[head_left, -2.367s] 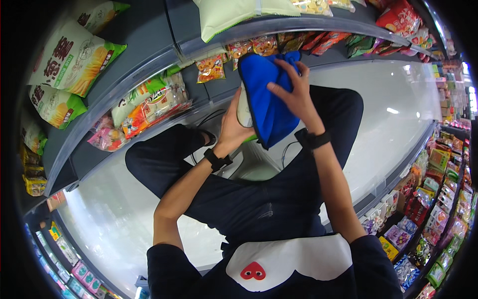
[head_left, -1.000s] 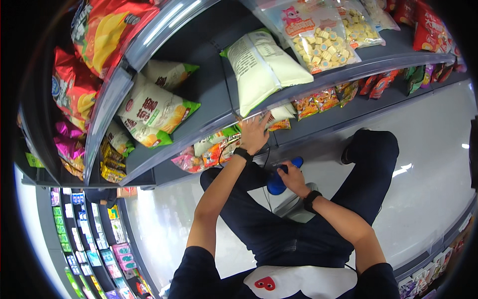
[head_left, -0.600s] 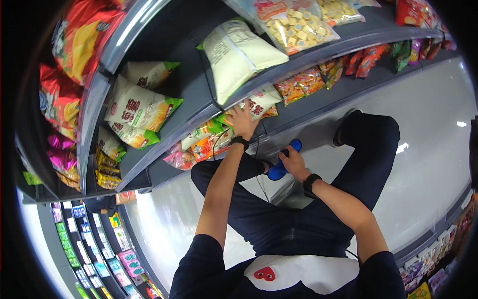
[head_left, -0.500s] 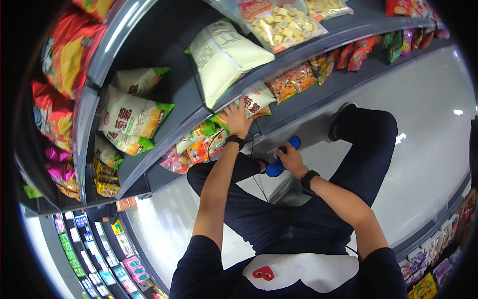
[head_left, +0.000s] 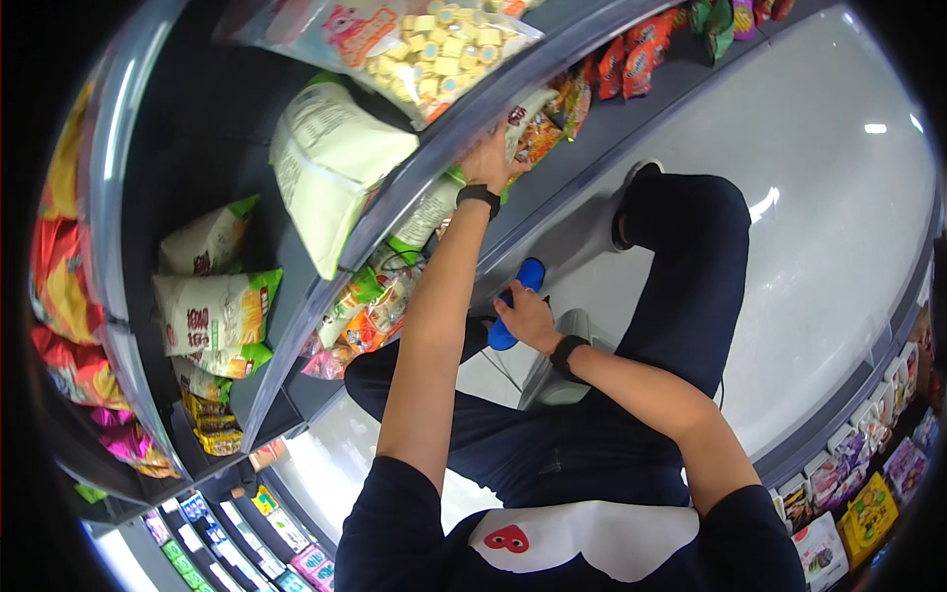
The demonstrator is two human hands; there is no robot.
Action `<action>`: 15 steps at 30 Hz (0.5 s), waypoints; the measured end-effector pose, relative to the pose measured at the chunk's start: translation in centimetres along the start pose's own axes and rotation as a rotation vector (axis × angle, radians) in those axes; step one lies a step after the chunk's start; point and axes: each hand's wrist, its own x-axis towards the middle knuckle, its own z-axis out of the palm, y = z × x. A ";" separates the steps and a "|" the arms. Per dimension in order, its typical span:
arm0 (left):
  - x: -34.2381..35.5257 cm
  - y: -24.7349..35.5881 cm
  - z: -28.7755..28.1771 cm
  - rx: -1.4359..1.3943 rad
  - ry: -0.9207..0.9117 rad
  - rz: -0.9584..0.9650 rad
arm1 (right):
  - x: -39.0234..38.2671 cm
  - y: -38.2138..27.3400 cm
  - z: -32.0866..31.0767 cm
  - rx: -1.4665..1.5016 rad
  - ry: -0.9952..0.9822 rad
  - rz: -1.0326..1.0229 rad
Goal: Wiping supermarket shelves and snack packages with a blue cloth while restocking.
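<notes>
My left hand [head_left: 488, 163] reaches into the low shelf, under the clear lip of the shelf above. Its thumb and fingers close around the near end of a white snack bag [head_left: 531, 107] with dark red print; the lip partly covers the fingertips. Orange packets [head_left: 538, 138] lie against that bag. Further left along the low shelf are a white and green bag [head_left: 426, 212] and orange packets in clear wrap [head_left: 367, 324]. My right hand [head_left: 529, 320] is wrapped around the middle of a blue thing [head_left: 502, 336] with rounded ends, close to my left ankle; I cannot make out its kind.
A large white bag [head_left: 335, 163] and a clear bag of yellow sweets [head_left: 444, 54] overhang the upper shelf's edge. More white and green bags [head_left: 217, 316] stand left. My bent right leg [head_left: 691, 257] and a grey box-like thing [head_left: 562, 375] are below. Shelved packets line the lower right.
My left hand has moved to the right along the low shelf together with the white bag. My right hand keeps hold of the blue thing. The whole view has turned a little.
</notes>
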 end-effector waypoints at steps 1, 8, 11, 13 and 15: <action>0.6 1.0 0.6 0.205 -0.046 0.082 | 0.2 0.2 0.0 0.004 0.007 0.019; -1.3 2.0 4.1 0.382 -0.003 0.326 | 0.7 -1.2 -0.7 0.037 0.036 -0.015; -3.2 1.6 3.6 0.347 0.020 0.378 | 0.4 -1.4 -1.0 0.014 0.034 -0.004; -4.7 1.0 2.3 0.164 0.123 0.367 | 0.2 -1.8 -1.0 0.023 0.023 -0.017; -7.1 1.7 0.8 -0.009 0.292 0.344 | 0.3 -1.1 -0.5 0.029 0.016 -0.030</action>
